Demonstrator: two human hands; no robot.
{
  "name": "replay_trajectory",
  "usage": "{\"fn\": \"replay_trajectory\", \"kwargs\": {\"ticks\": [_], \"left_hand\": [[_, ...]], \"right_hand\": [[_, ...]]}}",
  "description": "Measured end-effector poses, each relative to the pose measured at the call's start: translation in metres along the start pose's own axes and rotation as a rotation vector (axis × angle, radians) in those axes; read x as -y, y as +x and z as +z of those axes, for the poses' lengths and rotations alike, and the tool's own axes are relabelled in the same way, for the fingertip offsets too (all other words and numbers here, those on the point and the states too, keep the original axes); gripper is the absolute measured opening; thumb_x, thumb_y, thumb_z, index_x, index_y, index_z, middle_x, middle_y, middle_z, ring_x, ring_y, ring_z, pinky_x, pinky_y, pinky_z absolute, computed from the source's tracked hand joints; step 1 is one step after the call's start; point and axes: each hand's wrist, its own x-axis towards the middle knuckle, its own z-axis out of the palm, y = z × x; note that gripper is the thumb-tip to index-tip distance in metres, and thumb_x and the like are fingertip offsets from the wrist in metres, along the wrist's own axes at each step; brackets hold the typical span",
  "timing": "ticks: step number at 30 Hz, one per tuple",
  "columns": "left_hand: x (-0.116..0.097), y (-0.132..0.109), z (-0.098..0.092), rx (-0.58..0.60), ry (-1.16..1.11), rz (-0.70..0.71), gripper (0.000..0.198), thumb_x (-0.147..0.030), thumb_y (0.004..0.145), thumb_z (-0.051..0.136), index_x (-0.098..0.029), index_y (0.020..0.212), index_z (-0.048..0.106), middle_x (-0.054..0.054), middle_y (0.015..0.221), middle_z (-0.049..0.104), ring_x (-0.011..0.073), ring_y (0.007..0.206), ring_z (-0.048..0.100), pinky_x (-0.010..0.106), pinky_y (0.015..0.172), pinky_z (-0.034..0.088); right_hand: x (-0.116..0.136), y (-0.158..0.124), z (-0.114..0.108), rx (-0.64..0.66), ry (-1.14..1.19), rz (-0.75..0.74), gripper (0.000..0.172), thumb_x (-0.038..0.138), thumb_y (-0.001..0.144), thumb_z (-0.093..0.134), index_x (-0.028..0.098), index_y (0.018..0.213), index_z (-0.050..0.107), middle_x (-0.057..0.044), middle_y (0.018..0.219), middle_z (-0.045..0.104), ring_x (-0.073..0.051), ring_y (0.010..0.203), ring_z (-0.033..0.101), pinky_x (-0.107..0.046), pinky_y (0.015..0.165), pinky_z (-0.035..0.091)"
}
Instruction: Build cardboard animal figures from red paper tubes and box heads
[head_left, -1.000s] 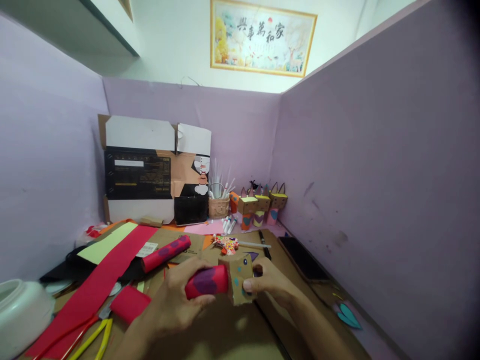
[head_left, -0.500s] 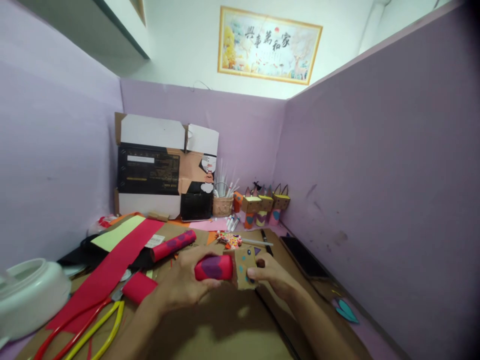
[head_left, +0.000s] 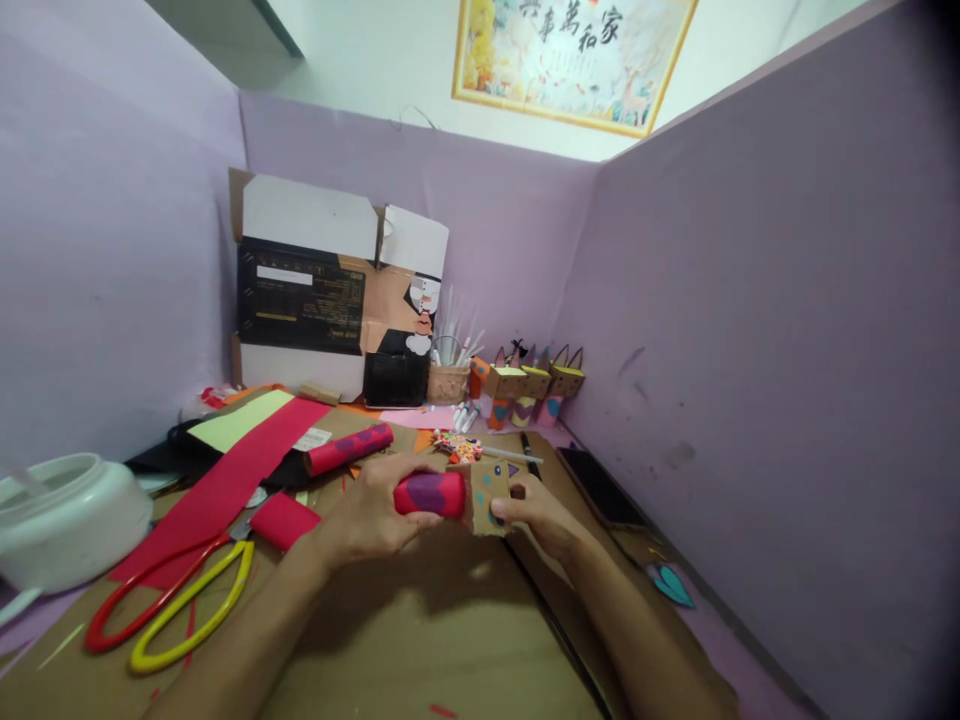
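– Tub (head_left: pixel 67 515) at the far left, white, on the bench (head_left: pixel 450 660)?
– Yes, at the edge. Just right of it lie scissors (head_left: pixel 172 610) with one red and one yellow loop, blades pointing up toward a long red strip (head_left: pixel 225 485) of paper.
– And behind those?
– A printed carton (head_left: pixel 330 300) leans upright against the back wall. In front of it a red roll (head_left: pixel 349 448) with purple spots lies on its side.
– Now the hands.
– The left hand (head_left: pixel 371 515) is wrapped around a red tube (head_left: pixel 429 493) with a purple patch, fingers closed over the top and thumb beneath. The tube lies level, near the middle of the bench and just above it.
– Its right end?
– It meets a small cardboard box (head_left: pixel 491 495) with teal and purple marks. Whether it goes inside, I cannot tell.
– The right hand (head_left: pixel 540 515)?
– Pinching that box, thumb on the near face, fingers behind.
– Further right?
– A basket (head_left: pixel 448 380) of pens and three eared cardboard figures (head_left: pixel 532 385) stand by the back wall. A dark phone (head_left: pixel 600 487) lies flat near the right wall, and a teal heart (head_left: pixel 670 587) lies nearer the camera.
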Motion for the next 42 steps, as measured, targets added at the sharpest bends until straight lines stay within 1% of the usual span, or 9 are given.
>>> {"fn": "replay_trajectory", "kwargs": {"ticks": [7, 16, 21, 25, 28, 30, 32, 37, 42], "left_hand": [[-0.001, 0.0, 0.0, -0.05, -0.041, 0.046, 0.035, -0.018, 0.064, 0.072, -0.017, 0.097, 0.061, 0.003, 0.091, 0.067, 0.0174, 0.077, 0.061, 0.028, 0.074, 0.049], [0.002, -0.002, 0.001, -0.055, -0.092, 0.086, 0.031, -0.015, 0.065, 0.07, -0.017, 0.095, 0.061, 0.002, 0.087, 0.066, 0.016, 0.075, 0.06, 0.026, 0.07, 0.047], [0.001, -0.001, 0.001, -0.069, -0.075, 0.035, 0.031, -0.017, 0.064, 0.071, -0.017, 0.094, 0.062, 0.002, 0.087, 0.067, 0.0168, 0.074, 0.061, 0.026, 0.069, 0.049], [-0.001, 0.002, 0.0, -0.028, -0.071, -0.074, 0.033, -0.022, 0.063, 0.072, -0.018, 0.094, 0.063, 0.003, 0.089, 0.068, 0.0193, 0.077, 0.063, 0.029, 0.073, 0.05], [0.002, 0.003, -0.006, 0.023, -0.072, -0.145, 0.058, -0.036, 0.064, 0.073, -0.017, 0.116, 0.055, 0.009, 0.108, 0.065, 0.0262, 0.094, 0.061, 0.037, 0.083, 0.049], [0.006, 0.003, -0.012, 0.024, -0.077, -0.139, 0.078, -0.045, 0.067, 0.07, -0.017, 0.133, 0.039, 0.014, 0.127, 0.054, 0.0311, 0.111, 0.053, 0.044, 0.092, 0.044], [0.009, 0.001, -0.018, 0.006, -0.087, -0.102, 0.085, -0.046, 0.068, 0.069, -0.019, 0.139, 0.03, 0.015, 0.138, 0.044, 0.0316, 0.121, 0.046, 0.046, 0.098, 0.039], [0.006, 0.0, -0.02, 0.033, -0.072, 0.019, 0.07, -0.032, 0.063, 0.075, -0.023, 0.126, 0.048, 0.008, 0.132, 0.051, 0.0264, 0.122, 0.046, 0.04, 0.103, 0.036], [0.003, 0.001, -0.012, -0.005, -0.076, -0.016, 0.046, -0.02, 0.064, 0.072, -0.014, 0.108, 0.06, 0.009, 0.105, 0.066, 0.0228, 0.095, 0.06, 0.035, 0.087, 0.047]], "right_hand": [[0.004, -0.002, 0.003, 0.011, -0.014, -0.013, 0.04, 0.044, 0.054, 0.077, 0.013, 0.079, 0.073, -0.003, 0.067, 0.068, -0.015, 0.06, 0.058, -0.025, 0.059, 0.044], [0.003, -0.001, 0.004, 0.02, -0.034, -0.003, 0.039, 0.046, 0.055, 0.076, 0.012, 0.075, 0.073, -0.004, 0.066, 0.067, -0.015, 0.061, 0.056, -0.024, 0.059, 0.042], [0.001, -0.002, 0.004, -0.001, -0.015, -0.009, 0.037, 0.044, 0.054, 0.077, 0.012, 0.073, 0.073, -0.004, 0.065, 0.067, -0.015, 0.06, 0.056, -0.024, 0.057, 0.041], [-0.004, 0.0, 0.001, -0.038, 0.028, 0.025, 0.032, 0.042, 0.055, 0.078, 0.012, 0.063, 0.069, -0.003, 0.059, 0.065, -0.013, 0.057, 0.055, -0.022, 0.055, 0.042], [-0.008, 0.002, 0.0, -0.052, 0.077, 0.102, 0.033, 0.045, 0.057, 0.076, 0.013, 0.066, 0.069, -0.004, 0.059, 0.067, -0.014, 0.055, 0.058, -0.024, 0.055, 0.046], [-0.009, 0.002, 0.001, -0.059, 0.119, 0.162, 0.037, 0.048, 0.059, 0.073, 0.015, 0.076, 0.07, -0.005, 0.067, 0.07, -0.017, 0.058, 0.062, -0.028, 0.056, 0.05], [-0.009, 0.002, 0.003, -0.066, 0.163, 0.227, 0.041, 0.05, 0.061, 0.07, 0.018, 0.086, 0.07, -0.005, 0.074, 0.072, -0.019, 0.064, 0.065, -0.034, 0.06, 0.054], [-0.008, -0.001, 0.009, -0.102, 0.278, 0.314, 0.037, 0.044, 0.059, 0.075, 0.017, 0.085, 0.07, -0.005, 0.074, 0.073, -0.02, 0.066, 0.068, -0.036, 0.062, 0.057], [-0.008, -0.002, 0.013, -0.104, 0.271, 0.244, 0.039, 0.043, 0.055, 0.08, 0.017, 0.084, 0.072, -0.003, 0.073, 0.073, -0.018, 0.065, 0.066, -0.033, 0.06, 0.057]]}}
